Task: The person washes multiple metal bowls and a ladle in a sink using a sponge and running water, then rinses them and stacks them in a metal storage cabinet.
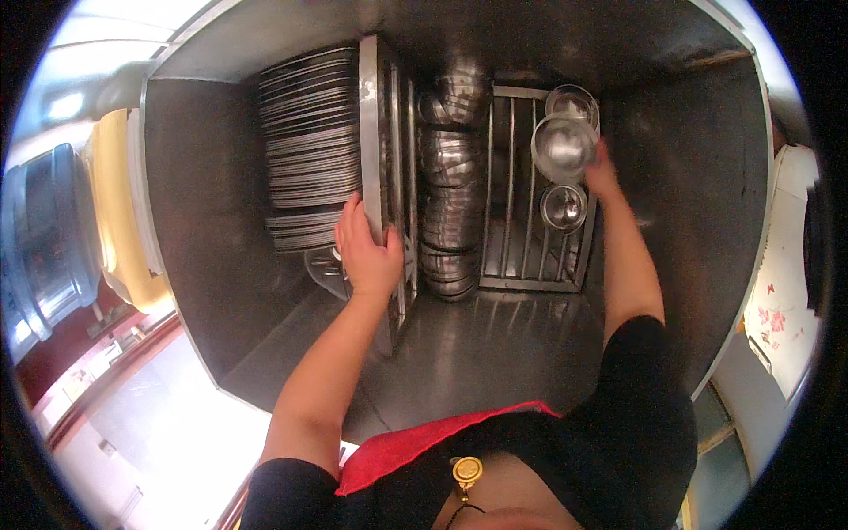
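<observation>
A deep metal bin or cabinet surrounds both of my arms. My left hand grips the lower part of an upright metal rack frame, beside a long stack of thin plates. My right hand holds the right rim of a metal bowl; its fingers are partly hidden and blurred. Behind that bowl another round bowl shows, and a smaller metal bowl sits just below on a barred metal rack. Nested metal bowls form a long column between the two racks.
A clear, shiny dish lies under the plates, partly hidden by my left hand. The bin's metal walls rise on both sides. Outside at left are a blue plastic container and a yellow one; a white flowered surface is at right.
</observation>
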Demonstrator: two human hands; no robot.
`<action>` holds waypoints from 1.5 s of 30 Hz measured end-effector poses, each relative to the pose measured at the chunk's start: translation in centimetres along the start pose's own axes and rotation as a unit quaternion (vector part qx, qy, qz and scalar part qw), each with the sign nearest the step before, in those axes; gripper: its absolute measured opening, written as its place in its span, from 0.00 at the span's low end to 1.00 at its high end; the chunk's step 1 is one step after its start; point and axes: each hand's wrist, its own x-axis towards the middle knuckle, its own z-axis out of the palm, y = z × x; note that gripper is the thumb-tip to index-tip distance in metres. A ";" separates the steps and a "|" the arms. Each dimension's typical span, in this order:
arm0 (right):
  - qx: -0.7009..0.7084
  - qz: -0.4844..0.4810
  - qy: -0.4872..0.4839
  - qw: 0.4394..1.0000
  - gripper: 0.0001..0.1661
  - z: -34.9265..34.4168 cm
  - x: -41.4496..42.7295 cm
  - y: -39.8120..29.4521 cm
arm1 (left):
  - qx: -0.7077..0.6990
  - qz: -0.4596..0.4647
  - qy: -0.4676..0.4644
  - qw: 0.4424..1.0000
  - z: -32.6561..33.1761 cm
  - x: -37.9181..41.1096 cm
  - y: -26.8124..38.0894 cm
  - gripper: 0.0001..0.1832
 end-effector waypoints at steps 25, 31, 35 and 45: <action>0.319 0.186 -0.069 0.927 0.26 11.2 11.4 0.3 | -0.007 0.002 -0.001 1.000 0.0 0.0 0.0 0.26; 0.430 0.183 -0.114 0.876 0.32 9.8 7.1 -4.1 | -0.002 -0.002 -0.001 1.000 -0.1 0.0 0.4 0.27; 0.462 0.202 -0.132 0.853 0.36 9.7 5.7 -6.4 | 0.003 -0.011 -0.001 1.000 -0.2 0.1 0.4 0.29; -0.109 0.092 0.014 0.990 0.31 4.7 0.9 -0.3 | 0.000 -0.046 -0.020 0.999 -0.3 -0.3 0.4 0.30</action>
